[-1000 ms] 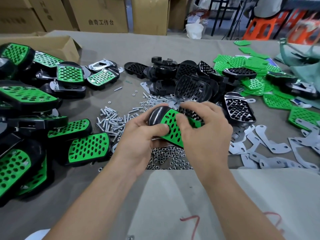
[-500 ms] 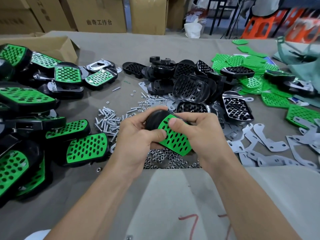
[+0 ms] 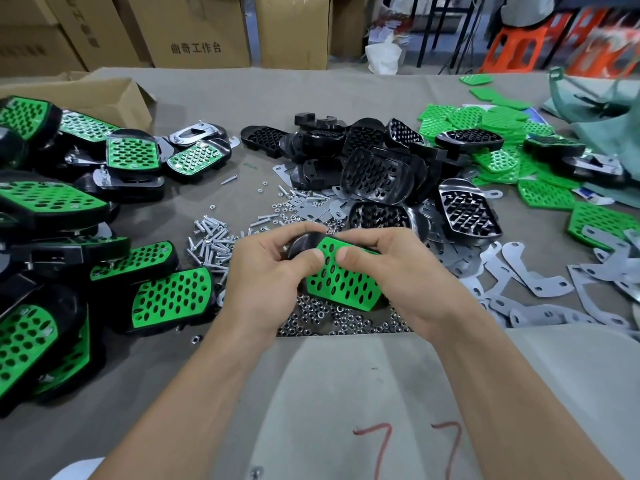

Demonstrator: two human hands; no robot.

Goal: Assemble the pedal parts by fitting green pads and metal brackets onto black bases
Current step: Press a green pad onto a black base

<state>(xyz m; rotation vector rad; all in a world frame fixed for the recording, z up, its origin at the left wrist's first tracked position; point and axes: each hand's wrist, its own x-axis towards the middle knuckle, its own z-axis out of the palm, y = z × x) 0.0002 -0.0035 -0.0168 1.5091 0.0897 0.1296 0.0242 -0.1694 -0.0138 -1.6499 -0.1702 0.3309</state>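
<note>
— Where does the pad sit in the grip?

— The green pad (image 3: 341, 278) lies on the black base (image 3: 304, 241), held above the worktop (image 3: 194, 98) just over a pile of nuts (image 3: 332, 318). The left hand (image 3: 273, 275) has its grip clamped on the base's left end. The right hand (image 3: 401, 271) is clamped on the pad's right side. Both thumbs press side by side on the pad's upper edge.

— What can't you make out?

— The pad and palms hide most of the base; only its rounded far end shows. The fingers underneath are out of sight, and I cannot tell whether the pad is fully seated. The finished pedals (image 3: 169, 299) at the left are partly cut off.
</note>
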